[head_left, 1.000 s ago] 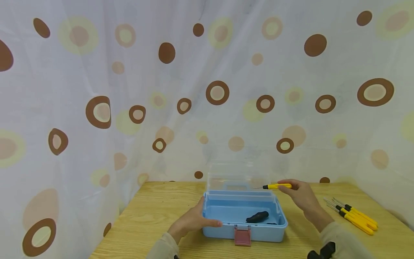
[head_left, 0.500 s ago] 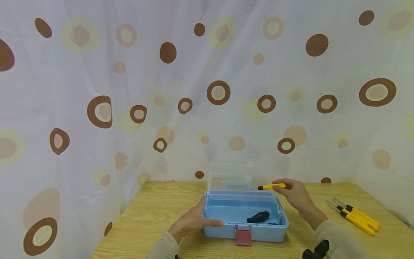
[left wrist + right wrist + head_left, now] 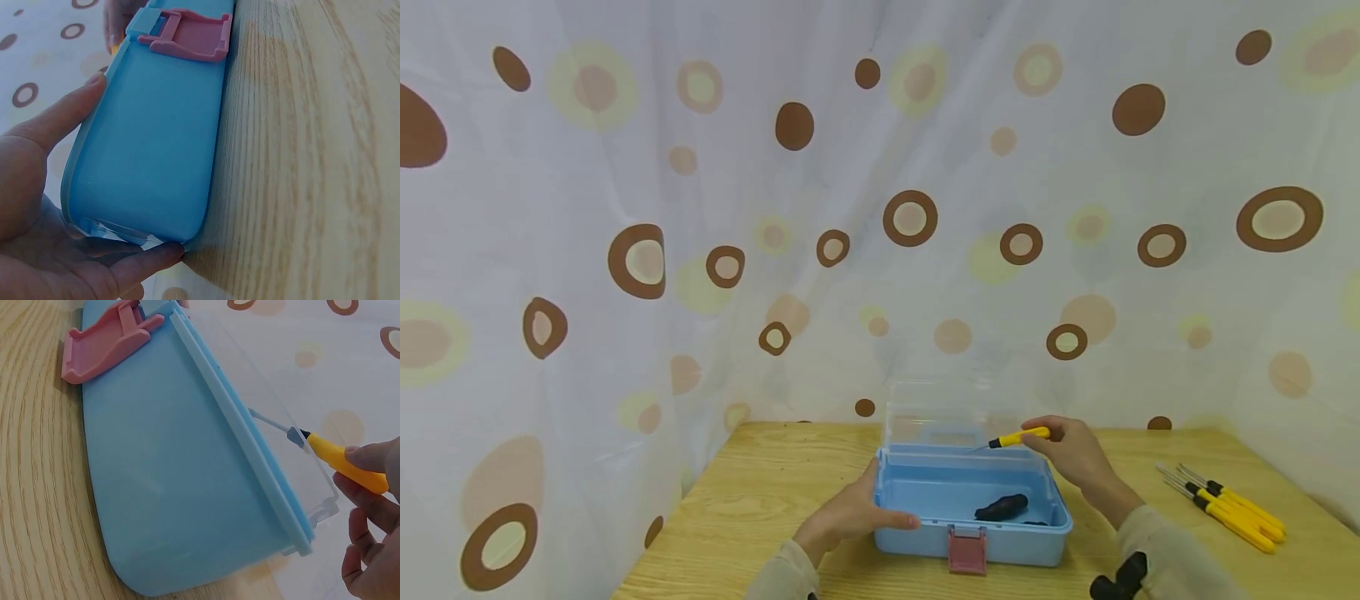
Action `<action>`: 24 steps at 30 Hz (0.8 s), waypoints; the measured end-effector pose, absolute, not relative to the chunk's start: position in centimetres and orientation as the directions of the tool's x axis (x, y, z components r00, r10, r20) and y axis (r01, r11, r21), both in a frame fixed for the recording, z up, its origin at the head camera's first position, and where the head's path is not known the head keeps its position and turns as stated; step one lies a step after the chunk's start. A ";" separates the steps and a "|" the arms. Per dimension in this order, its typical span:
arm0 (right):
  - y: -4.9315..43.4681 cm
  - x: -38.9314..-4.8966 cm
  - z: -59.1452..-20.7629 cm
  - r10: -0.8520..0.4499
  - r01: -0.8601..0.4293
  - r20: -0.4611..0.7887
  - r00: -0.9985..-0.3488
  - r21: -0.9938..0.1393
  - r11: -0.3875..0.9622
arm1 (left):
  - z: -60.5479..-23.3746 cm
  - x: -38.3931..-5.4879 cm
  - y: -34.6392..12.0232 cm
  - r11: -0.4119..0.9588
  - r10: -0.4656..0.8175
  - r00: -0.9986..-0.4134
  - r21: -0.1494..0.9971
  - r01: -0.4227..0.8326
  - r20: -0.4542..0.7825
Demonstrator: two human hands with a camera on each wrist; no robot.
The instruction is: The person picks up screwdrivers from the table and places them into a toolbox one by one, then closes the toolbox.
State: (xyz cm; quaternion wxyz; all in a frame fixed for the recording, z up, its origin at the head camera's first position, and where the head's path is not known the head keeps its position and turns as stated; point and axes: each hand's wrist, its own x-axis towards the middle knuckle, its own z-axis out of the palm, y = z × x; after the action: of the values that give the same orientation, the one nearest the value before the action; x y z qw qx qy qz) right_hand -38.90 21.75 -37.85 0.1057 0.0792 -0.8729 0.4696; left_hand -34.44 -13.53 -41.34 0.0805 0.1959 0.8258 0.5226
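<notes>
your right hand [image 3: 1075,456] pinches a tool [image 3: 1013,438] by the rear of its yellow handle, above the far right part of the box [image 3: 1022,547], the tip pointing left and slightly down. your left hand [image 3: 850,510] grips the box's left end, thumb along the near rim; a firm, light hold should steady it on the table [image 3: 775,467]. the clear lid [image 3: 925,417] stands raised at the far side. the tip looks close to it, though i can't tell if they touch, so ease the shaft nearward. a pinch this far back likely lets the tip wobble; move gently. mind the black thing [image 3: 1002,507] in the box's right half. more yellow tools [image 3: 1234,522] lie well to the right.
</notes>
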 end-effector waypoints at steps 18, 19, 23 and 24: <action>20.5 -38.9 -37.9 -0.145 -0.365 0.344 -0.928 -0.753 0.548 | -41.2 -34.5 -13.4 0.373 0.408 -0.910 0.897 0.236 0.069; 20.5 -38.8 -37.8 -0.144 -0.367 0.348 -0.926 -0.752 0.548 | -41.2 -34.5 -13.4 0.374 0.409 -0.910 0.897 0.237 0.070; 20.8 -38.7 -37.7 -0.146 -0.379 0.362 -0.921 -0.742 0.553 | -41.2 -34.4 -13.4 0.364 0.418 -0.905 0.899 0.244 0.077; 20.8 -38.7 -37.7 -0.147 -0.381 0.363 -0.920 -0.739 0.555 | -41.2 -34.4 -13.4 0.362 0.418 -0.905 0.899 0.245 0.078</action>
State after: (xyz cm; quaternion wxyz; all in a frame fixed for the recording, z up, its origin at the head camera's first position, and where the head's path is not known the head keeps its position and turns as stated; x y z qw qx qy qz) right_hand -38.73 20.82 -37.73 0.1310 0.1512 -0.8721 0.4466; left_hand -34.42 -13.41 -41.24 0.0823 0.2018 0.8212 0.5273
